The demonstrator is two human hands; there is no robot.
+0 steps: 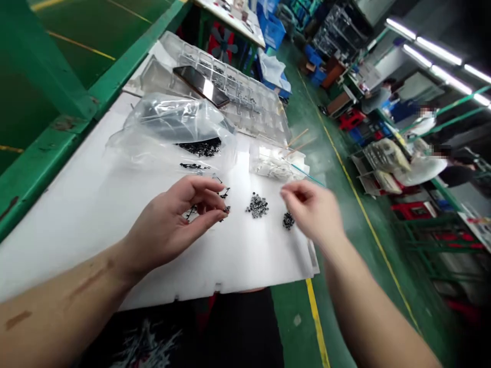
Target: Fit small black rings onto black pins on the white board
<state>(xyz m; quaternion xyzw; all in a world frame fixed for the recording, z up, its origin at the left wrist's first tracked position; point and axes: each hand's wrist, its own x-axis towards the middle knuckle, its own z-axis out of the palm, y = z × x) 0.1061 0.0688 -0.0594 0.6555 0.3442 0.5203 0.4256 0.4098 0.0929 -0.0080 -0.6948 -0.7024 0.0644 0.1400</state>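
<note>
My left hand [180,220] is over the left of the white table top [245,260], thumb and finger pinched on a small dark part [227,209]. Thin black pieces [225,193] lie under and behind its fingers. To its right is a loose pile of small black and silver round parts [258,205]. My right hand [316,209] is closed in a pinch above the table's right edge; anything between its fingertips is hidden. Just by it sits a smaller pile of dark parts [288,221], partly covered by the hand.
An open clear plastic bag [164,128] holds many black pieces. Behind it stand a clear compartment tray [261,97] and a phone [201,84]. A clear box [276,161] with white bits and thin sticks is at the right. A green frame [111,92] borders the left.
</note>
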